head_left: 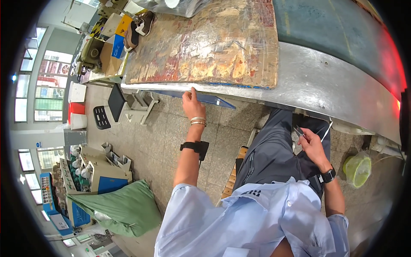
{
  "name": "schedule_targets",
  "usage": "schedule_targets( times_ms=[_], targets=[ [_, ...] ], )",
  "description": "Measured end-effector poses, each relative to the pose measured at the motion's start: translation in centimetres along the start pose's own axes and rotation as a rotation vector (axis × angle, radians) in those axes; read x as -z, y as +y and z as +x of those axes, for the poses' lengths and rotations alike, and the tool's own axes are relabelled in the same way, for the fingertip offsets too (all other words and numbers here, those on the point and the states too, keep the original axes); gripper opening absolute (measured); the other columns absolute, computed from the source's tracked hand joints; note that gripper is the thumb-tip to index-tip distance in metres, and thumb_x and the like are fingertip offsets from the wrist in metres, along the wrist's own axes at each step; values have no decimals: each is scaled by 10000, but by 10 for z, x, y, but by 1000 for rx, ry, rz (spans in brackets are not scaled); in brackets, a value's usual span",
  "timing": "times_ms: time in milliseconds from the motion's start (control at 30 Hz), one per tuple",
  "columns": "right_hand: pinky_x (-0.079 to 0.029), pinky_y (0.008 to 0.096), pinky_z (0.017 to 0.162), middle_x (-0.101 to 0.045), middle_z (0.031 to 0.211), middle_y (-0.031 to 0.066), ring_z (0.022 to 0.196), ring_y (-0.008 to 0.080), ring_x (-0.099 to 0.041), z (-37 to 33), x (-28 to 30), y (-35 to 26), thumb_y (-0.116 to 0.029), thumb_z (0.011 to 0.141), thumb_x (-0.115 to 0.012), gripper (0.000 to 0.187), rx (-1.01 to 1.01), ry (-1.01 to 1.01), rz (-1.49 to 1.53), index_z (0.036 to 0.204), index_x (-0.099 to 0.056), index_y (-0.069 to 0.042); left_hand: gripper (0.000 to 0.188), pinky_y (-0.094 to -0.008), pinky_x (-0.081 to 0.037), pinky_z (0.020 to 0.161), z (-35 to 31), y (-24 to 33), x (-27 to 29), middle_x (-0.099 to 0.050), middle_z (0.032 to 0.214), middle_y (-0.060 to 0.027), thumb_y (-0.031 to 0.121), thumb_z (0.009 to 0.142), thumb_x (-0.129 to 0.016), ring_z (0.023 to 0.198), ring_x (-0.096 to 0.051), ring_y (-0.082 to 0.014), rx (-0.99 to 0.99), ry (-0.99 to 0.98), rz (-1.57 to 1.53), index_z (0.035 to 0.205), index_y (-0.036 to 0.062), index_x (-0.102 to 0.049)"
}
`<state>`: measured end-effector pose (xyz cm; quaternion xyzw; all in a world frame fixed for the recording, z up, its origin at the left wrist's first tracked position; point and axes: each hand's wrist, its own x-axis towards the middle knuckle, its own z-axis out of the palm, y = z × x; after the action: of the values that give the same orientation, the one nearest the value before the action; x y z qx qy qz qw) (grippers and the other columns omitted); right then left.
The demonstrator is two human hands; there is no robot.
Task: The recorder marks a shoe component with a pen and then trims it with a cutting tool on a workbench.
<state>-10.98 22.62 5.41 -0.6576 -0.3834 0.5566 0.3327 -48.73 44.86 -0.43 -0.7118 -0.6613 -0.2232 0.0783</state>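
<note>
My left hand [193, 105] is raised to the front edge of the worktable [205, 55], whose top is worn, stained and patchy brown. Its index finger stretches up to the white edge strip, while the other fingers are partly curled; I see nothing held in it. Over my lap, my right hand [312, 147] is closed around a small dark pointed tool [299, 130], its tip directed up and to the left. The exact kind of tool is too small to tell. Two brown shoes with pale soles, one nearer [132, 37] and one farther [144, 23], stand at the table's far left.
A metal ledge [317, 73] and a green conveyor belt [325, 25] run along the right. Clear plastic [180, 6] lies at the table's back. Below stand a yellow-green bin [357, 169] and a black chair [109, 109]. Green cloth [124, 210] covers part of a machine at lower left.
</note>
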Motion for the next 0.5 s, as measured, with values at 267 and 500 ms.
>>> schedule_targets(
  times_ms=[267, 500],
  targets=[
    [-457, 239, 641, -610, 804, 45, 719, 90, -583, 4, -3, 3, -45, 888, -490, 276, -18, -35, -36, 1154, -523, 25, 535, -405, -428, 788, -14, 30, 13, -526, 1058, -127, -64, 697, -553, 910, -533, -303, -246, -68, -74, 1217, 63, -530],
    [-457, 238, 639, -611, 816, 39, 726, 89, -584, -1, -1, 5, -39, 887, -491, 277, -21, 9, -8, 1155, -522, 25, 481, -420, -442, 762, 1, 10, 16, -575, 972, -156, 61, 801, -547, 886, -550, -325, -239, -248, -284, 1275, 122, -489]
  ],
)
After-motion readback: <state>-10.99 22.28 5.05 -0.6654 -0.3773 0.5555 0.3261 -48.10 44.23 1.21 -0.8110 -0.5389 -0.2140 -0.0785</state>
